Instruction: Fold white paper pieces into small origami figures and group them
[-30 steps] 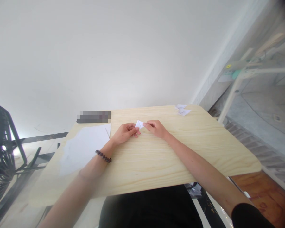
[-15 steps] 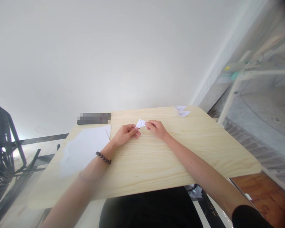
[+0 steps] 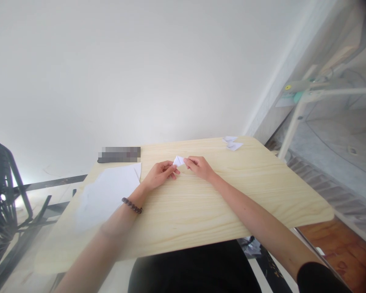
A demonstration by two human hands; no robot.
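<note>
A small white folded paper (image 3: 178,161), peaked at the top with a crease down its middle, is held between both hands above the table. My left hand (image 3: 160,175) pinches its left corner between thumb and fingers, the other fingers curled below. On the opposite corner, my right hand (image 3: 199,167) grips with thumb against bent forefinger. The fingertips cover both lower corners of the paper.
White paper sheets (image 3: 110,195) lie on the pale wooden table (image 3: 183,219) at the left, partly under my left forearm. Behind them is a dark, blurred-out flat object (image 3: 118,155). Folded paper pieces (image 3: 234,145) rest at the back right. A white wall (image 3: 171,73) stands behind.
Both hands still hold the folded paper, which sits slightly lower and further left in view. The whole view has shifted a little; the pieces and sheets on the table stay put.
</note>
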